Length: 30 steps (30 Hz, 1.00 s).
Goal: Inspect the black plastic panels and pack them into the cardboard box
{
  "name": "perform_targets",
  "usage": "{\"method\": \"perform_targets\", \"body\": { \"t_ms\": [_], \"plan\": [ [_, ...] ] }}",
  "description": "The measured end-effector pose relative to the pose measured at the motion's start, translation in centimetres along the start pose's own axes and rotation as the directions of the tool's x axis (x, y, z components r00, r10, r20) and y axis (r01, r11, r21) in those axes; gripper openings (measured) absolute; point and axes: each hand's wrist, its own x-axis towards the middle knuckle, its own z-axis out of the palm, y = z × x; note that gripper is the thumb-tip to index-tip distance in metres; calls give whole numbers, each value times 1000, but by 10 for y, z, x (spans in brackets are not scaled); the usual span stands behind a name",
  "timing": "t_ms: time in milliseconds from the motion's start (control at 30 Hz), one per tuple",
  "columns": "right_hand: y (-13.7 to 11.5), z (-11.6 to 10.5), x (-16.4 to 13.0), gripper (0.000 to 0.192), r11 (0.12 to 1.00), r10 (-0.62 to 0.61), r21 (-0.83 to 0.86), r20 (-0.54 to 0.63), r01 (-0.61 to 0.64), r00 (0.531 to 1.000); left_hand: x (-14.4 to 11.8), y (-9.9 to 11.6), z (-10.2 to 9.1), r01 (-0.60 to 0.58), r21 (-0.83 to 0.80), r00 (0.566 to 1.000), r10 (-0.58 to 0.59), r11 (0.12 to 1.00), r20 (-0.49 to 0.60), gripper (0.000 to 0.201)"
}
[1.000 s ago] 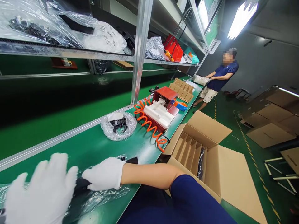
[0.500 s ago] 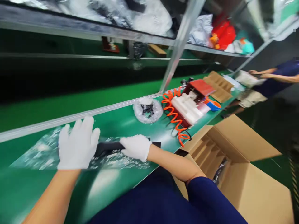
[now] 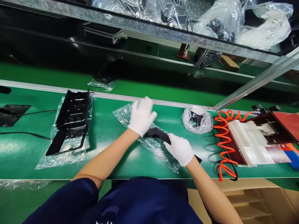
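Observation:
A long, bent black plastic part (image 3: 158, 133) lies over a clear plastic bag (image 3: 151, 146) on the green bench. My left hand (image 3: 141, 116), in a white glove, rests flat with spread fingers over the bag and the part's far end, which it hides. In a matching glove, my right hand (image 3: 179, 150) has its fingers closed round the nearer end of the part. A flat black piece (image 3: 198, 159) shows beside my right wrist.
To the left, a black plastic housing (image 3: 73, 115) sits on another clear bag. A wrapped bundle (image 3: 197, 119), an orange coiled hose (image 3: 225, 140) and a dark red box with white blocks (image 3: 249, 143) stand right. Below the bench edge is a divided carton (image 3: 247, 199). A shelf beam (image 3: 163, 31) spans above.
The view has swung left and levelled, bringing the black housing into sight. My left hand still lies over the bag, and my right hand still grips the black plastic part.

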Motion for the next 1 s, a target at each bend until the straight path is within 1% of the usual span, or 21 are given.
{"method": "perform_targets", "body": {
  "t_ms": [67,100,133,167,233,300,333,367,400,433,467,500,533,567,633,667,733,800,833,900,1000],
  "plan": [
    [-1,-1,0,27,1000,20,-11,-9,-20,1000,-8,15,5,-165,-81,982,172,983,76,51],
    [-1,-1,1,27,999,31,-14,-19,-31,999,-9,20,6,-205,-99,973,214,974,91,49],
    [-1,-1,2,27,999,39,-14,-30,-39,999,-8,19,7,-203,-94,973,211,975,92,48],
    [-1,-1,2,28,999,41,-11,-37,-41,998,-4,11,6,-159,-68,983,164,985,77,47],
    [-1,-1,3,29,999,37,-2,-40,-37,999,8,-19,-2,19,14,1000,-19,1000,15,47],
    [1,-2,1,28,1000,30,7,-46,-30,998,17,-58,-15,217,61,974,-213,974,-76,51],
    [2,-4,0,28,999,28,17,-48,-27,998,17,-75,-21,280,39,955,-274,959,-116,55],
    [4,-6,-3,28,999,31,33,-52,-30,998,15,-86,-27,311,-27,941,-312,950,-134,58],
    [7,-9,-6,28,998,42,58,-61,-38,997,9,-92,-32,316,-135,931,-335,939,-149,60],
    [11,-12,-9,30,994,61,99,-76,-53,995,1,-92,-35,299,-281,923,-351,912,-158,61],
    [15,-16,-13,32,986,87,153,-95,-72,992,-9,-86,-37,265,-444,917,-365,856,-158,61],
    [19,-21,-18,35,972,118,216,-121,-90,986,-19,-76,-37,222,-600,913,-381,768,-150,62],
    [23,-25,-23,37,955,146,279,-152,-100,977,-30,-63,-36,181,-731,914,-386,658,-122,64],
    [26,-29,-28,38,938,164,334,-186,-94,969,-39,-49,-34,150,-826,928,-366,543,-71,66],
    [30,-36,-36,39,919,160,390,-253,-51,954,-53,-22,-26,134,-940,967,-250,314,54,68],
    [31,-38,-39,39,919,146,393,-283,-24,948,-57,-10,-22,150,-968,976,-185,202,113,69],
    [31,-41,-44,38,922,114,387,-330,24,937,-61,9,-14,210,-977,970,-116,-31,212,68],
    [28,-41,-47,38,912,108,406,-356,49,928,-61,23,-11,245,-938,952,-125,-244,281,63],
    [27,-41,-48,37,902,111,427,-359,57,927,-59,28,-11,240,-912,944,-138,-332,299,59],
    [24,-42,-51,37,881,125,470,-351,59,928,-55,37,-14,209,-865,939,-155,-455,308,51],
    [18,-46,-56,36,852,162,523,-302,21,940,-49,46,-21,174,-801,930,-171,-573,324,46]
  ]
}}
